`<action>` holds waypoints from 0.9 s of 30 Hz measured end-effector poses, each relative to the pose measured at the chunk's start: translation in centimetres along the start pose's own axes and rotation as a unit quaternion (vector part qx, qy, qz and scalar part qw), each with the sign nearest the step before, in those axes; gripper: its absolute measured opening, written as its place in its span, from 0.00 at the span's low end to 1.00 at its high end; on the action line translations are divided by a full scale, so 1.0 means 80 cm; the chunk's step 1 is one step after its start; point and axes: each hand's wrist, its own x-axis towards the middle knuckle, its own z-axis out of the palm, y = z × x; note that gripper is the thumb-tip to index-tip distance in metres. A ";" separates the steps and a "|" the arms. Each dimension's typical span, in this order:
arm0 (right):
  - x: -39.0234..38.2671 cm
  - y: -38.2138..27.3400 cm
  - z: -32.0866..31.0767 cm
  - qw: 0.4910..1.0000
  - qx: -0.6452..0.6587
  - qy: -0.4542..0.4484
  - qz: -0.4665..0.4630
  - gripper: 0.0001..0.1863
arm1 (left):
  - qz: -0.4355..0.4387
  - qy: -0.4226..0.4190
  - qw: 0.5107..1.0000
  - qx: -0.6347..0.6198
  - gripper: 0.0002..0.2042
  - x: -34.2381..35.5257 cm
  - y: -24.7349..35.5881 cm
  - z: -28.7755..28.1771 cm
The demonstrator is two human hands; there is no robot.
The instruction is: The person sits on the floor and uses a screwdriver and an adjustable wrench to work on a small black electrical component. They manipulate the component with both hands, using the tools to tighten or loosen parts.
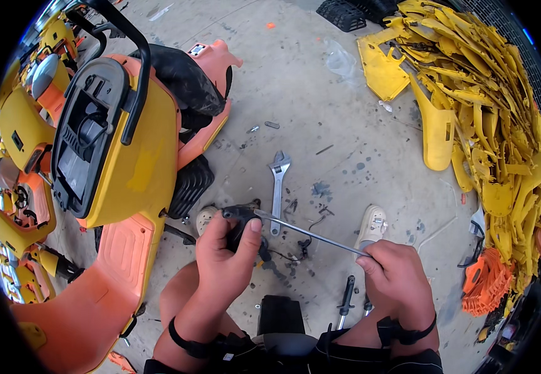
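Observation:
My left hand (230,258) is closed around a small black part (240,215), with the thumb on its near side; its exact kind is hard to make out. My right hand (398,274) grips a screwdriver (308,233), whose handle is hidden in the fist. Its long metal shaft points left, and the tip meets the upper edge of the black part. Just beyond, an adjustable wrench (277,193) lies on the concrete floor between my shoes, its jaw end pointing away from me.
A yellow and orange scooter (139,149) stands close on the left, with more scooters behind it. Yellow body panels (495,124) are heaped at the right, beside orange pieces (487,283). A black shock absorber (346,296) lies near my right forearm. Small scraps and dark stains dot the floor.

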 end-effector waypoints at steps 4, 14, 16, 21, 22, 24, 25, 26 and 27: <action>-0.004 -0.002 0.003 0.999 -0.048 -0.002 0.009 0.10 | 0.015 0.001 0.998 0.059 0.09 -0.001 -0.002 -0.002; -0.011 -0.005 0.020 0.995 -0.034 -0.024 0.086 0.16 | 0.067 -0.035 0.972 0.223 0.09 -0.006 0.011 -0.007; 0.004 0.028 0.031 0.971 -0.101 0.012 0.216 0.17 | 0.079 -0.033 0.974 0.210 0.10 -0.011 0.012 -0.004; 0.007 0.012 0.022 0.976 0.004 0.091 0.195 0.18 | -0.055 -0.033 0.998 -0.025 0.12 -0.014 0.004 -0.017; 0.006 0.007 0.020 0.986 0.019 0.069 0.150 0.19 | -0.097 -0.036 0.990 -0.097 0.12 -0.012 -0.001 -0.020; -0.005 -0.013 0.020 0.995 0.058 0.026 0.079 0.20 | -0.146 -0.053 0.981 -0.118 0.11 -0.013 0.009 -0.026; -0.006 -0.019 0.021 0.996 0.060 0.009 0.069 0.18 | -0.148 -0.049 0.980 -0.120 0.11 -0.014 0.011 -0.029; -0.007 -0.023 0.021 0.996 0.061 -0.006 0.059 0.17 | -0.150 -0.045 0.980 -0.122 0.10 -0.016 0.011 -0.031; -0.008 -0.025 0.023 0.997 0.063 -0.022 0.049 0.16 | -0.147 -0.039 0.980 -0.127 0.10 -0.019 0.009 -0.033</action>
